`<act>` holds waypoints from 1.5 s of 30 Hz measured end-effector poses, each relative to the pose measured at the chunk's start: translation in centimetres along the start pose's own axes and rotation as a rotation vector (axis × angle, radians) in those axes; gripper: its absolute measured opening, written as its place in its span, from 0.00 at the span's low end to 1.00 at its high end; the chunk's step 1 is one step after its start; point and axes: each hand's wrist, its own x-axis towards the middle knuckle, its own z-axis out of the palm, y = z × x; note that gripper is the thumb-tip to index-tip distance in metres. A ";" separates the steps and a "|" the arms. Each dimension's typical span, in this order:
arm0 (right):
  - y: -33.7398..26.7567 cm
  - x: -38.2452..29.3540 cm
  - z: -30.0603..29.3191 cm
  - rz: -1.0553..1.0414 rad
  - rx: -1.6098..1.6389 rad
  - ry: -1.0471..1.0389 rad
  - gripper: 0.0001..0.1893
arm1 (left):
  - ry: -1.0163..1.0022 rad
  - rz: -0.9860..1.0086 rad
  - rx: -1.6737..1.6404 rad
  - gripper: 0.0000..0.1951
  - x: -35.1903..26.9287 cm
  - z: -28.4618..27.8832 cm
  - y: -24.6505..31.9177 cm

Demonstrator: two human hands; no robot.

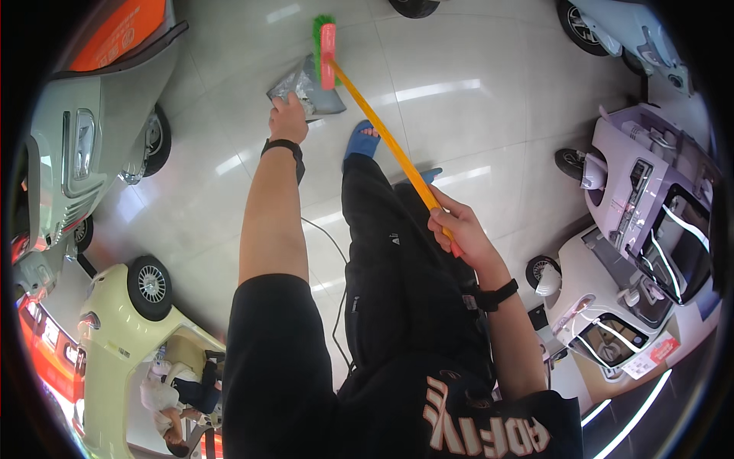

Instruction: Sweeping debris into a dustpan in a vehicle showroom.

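Observation:
My right hand [461, 232] is closed around the upper end of a broom's yellow handle [395, 140], just above its red tip. The handle slants away to a pink broom head [327, 49] with green bristles [322, 23]. That head overlaps the right side of a grey dustpan [328, 98]. Crumpled, shiny litter [304, 86] lies inside the pan. My left hand [288, 119] is curled at the pan's near edge, seemingly gripping its handle, which the hand hides.
Glossy tiles [355, 69] lie around my blue slippers [361, 140]. A black cable [338, 310] runs beside my legs. Small cars line both sides: pale green [69, 120] and yellow [109, 338] left, purple [625, 178] and white [573, 292] right. A person [166, 396] is at the yellow car's doorway.

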 end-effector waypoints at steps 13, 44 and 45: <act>5.8 -0.8 -2.4 -0.309 -0.686 0.179 0.32 | -0.065 -0.023 0.035 0.26 -4.7 -2.1 -4.4; 1.4 9.5 -0.3 -0.578 -1.223 0.062 0.31 | -0.042 -0.293 -0.168 0.25 -10.2 2.8 -10.7; 1.1 8.5 0.2 -0.586 -1.229 0.059 0.31 | -0.035 -0.296 -0.173 0.25 -10.3 3.0 -11.0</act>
